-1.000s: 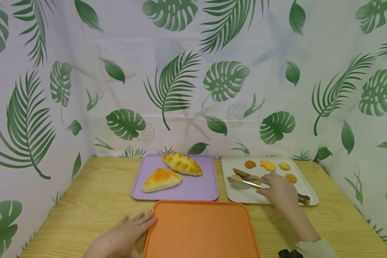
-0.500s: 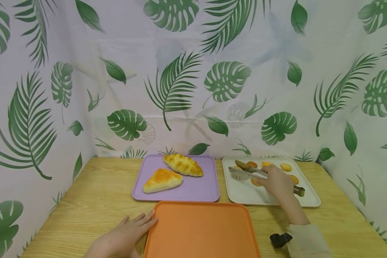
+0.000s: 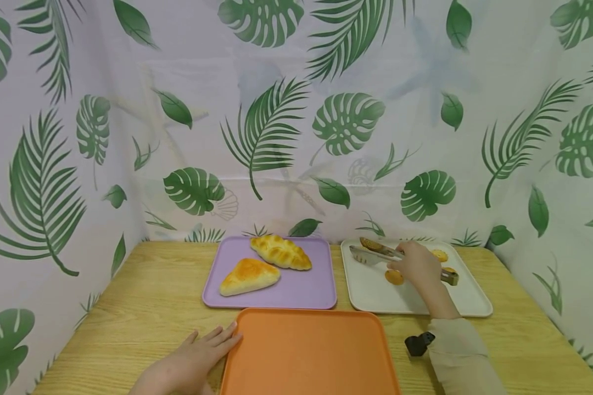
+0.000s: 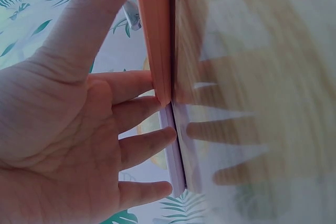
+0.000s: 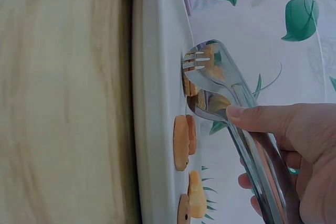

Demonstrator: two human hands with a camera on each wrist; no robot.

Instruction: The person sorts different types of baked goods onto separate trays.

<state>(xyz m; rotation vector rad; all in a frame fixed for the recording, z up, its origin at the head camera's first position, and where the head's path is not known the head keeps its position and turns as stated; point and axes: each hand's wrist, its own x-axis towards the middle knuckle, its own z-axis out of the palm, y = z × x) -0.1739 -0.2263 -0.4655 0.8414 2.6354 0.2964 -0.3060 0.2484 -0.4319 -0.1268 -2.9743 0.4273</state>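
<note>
My right hand [image 3: 418, 265] grips a pair of metal tongs [image 5: 259, 156] over the white tray [image 3: 375, 299]. In the right wrist view the thumb [image 5: 257, 117] presses along one arm of the tongs. Their tips, one of them slotted like a fork, are spread about a small cookie [image 5: 189, 83] at the tray's far left; whether they touch it cannot be told. In front, my left hand [image 3: 185, 357] lies with fingers straight against the left rim of an orange tray [image 3: 308, 351]. Several other cookies, such as a round one [image 3: 394, 277], lie on the white tray, partly hidden by the right hand.
A purple tray [image 3: 301, 288] stands at the back left, bearing a triangular bread [image 3: 249, 276] and a braided bread [image 3: 280, 252]. A black object [image 3: 419, 344] shows at the right cuff. Leaf-patterned cloth [image 3: 277, 137] encloses the wooden table [image 3: 143, 296] at back and sides.
The right hand and tongs have moved back and slightly left over the white tray, the tips now at its far left. The left hand and orange tray have stayed put.
</note>
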